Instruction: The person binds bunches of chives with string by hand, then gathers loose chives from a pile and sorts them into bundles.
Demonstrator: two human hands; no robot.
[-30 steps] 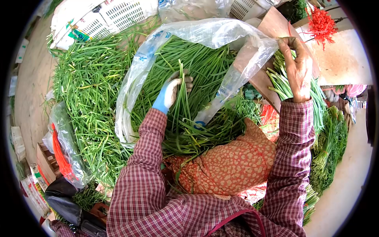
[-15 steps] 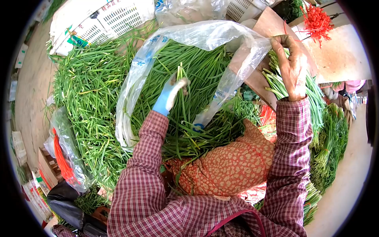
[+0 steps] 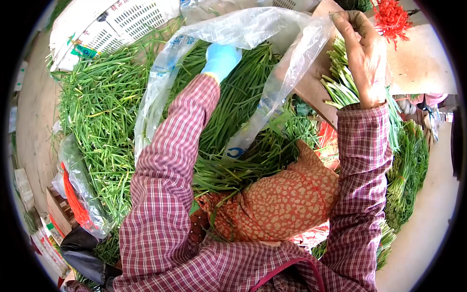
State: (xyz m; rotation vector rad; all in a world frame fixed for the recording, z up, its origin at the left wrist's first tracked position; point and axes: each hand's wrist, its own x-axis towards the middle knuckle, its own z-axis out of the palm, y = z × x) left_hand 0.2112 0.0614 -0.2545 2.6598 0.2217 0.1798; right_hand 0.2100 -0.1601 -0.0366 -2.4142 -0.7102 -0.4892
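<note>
A clear plastic bag (image 3: 163,75) with blue print lies with its mouth spread wide over loose long green chives (image 3: 233,87). My left hand (image 3: 222,59), in a blue and white glove, reaches over these stalks into the bag. Its fingers are hidden beneath the bag's upper edge, so what they hold does not show. My right hand (image 3: 365,51) is bare and pinches the bag's right upper edge between thumb and fingers, lifting it. Below the right hand lies a bundle of chives (image 3: 343,80), pale ends toward the bag.
More loose chives (image 3: 97,126) are heaped at the left. A white crate (image 3: 129,22) stands behind. Red ties (image 3: 391,22) hang by a brown board (image 3: 413,58) at upper right. Bundled greens (image 3: 408,170) lie at the right, and a red patterned cloth (image 3: 277,199) covers my lap.
My left hand has moved up and forward, deeper into the bag; the few stalks it held no longer show. The right hand has risen slightly, still pinching the bag's edge.
</note>
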